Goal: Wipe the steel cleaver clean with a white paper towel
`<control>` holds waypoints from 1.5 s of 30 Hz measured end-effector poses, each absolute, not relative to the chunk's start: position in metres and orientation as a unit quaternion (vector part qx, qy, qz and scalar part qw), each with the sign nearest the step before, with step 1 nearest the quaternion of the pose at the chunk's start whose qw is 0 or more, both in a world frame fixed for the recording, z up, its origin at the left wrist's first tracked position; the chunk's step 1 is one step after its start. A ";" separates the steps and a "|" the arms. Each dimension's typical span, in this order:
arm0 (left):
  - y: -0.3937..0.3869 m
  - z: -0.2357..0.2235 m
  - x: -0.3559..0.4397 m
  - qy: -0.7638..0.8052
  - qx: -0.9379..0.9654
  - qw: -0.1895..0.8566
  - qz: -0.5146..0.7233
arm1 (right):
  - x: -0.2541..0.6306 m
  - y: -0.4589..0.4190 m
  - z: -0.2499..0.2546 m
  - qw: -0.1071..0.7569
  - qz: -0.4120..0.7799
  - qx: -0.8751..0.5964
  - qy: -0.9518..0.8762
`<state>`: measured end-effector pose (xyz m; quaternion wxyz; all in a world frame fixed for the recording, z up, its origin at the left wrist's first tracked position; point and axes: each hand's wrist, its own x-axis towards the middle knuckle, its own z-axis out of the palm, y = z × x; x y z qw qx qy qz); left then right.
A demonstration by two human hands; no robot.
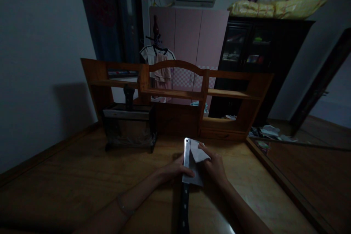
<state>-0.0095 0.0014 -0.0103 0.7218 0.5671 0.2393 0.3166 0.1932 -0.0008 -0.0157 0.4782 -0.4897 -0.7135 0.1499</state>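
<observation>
A cleaver (187, 161) is held over the wooden desk, its broad metal blade pointing away from me and its black riveted handle (185, 204) toward me. My left hand (178, 168) grips the blade from the left side, the thumb lying across its face near the handle end. My right hand (214, 164) pinches a folded white tissue (197, 153) and presses it against the far right part of the blade. Some of the left fingers are hidden behind the blade.
A knife block (128, 111) with a black-handled knife in it stands on the left of the desk (82, 175). Behind runs a wooden shelf unit (175, 95). A white wall is on the left; a raised wooden edge (279, 175) borders the desk on the right.
</observation>
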 end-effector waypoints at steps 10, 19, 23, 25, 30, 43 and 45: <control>0.002 -0.011 -0.009 0.229 0.577 0.714 0.323 | 0.193 -0.002 -0.017 0.462 0.072 -0.466 -0.752; 0.003 -0.013 -0.009 0.226 0.581 0.712 0.323 | 0.190 0.003 -0.024 0.363 -0.068 -0.480 -0.796; 0.003 -0.011 -0.009 0.233 0.587 0.708 0.317 | 0.190 0.001 -0.022 0.361 -0.082 -0.477 -0.797; 0.004 -0.010 -0.010 0.241 0.588 0.705 0.314 | 0.190 0.001 -0.023 0.367 -0.066 -0.474 -0.798; 0.005 -0.013 -0.009 0.246 0.583 0.707 0.316 | 0.190 0.004 -0.030 0.387 -0.018 -0.456 -0.801; 0.005 -0.014 -0.010 0.247 0.591 0.698 0.320 | 0.183 -0.005 -0.025 0.397 0.038 -0.486 -0.777; 0.005 -0.015 -0.010 0.252 0.589 0.698 0.320 | 0.183 -0.005 -0.026 0.391 0.039 -0.488 -0.779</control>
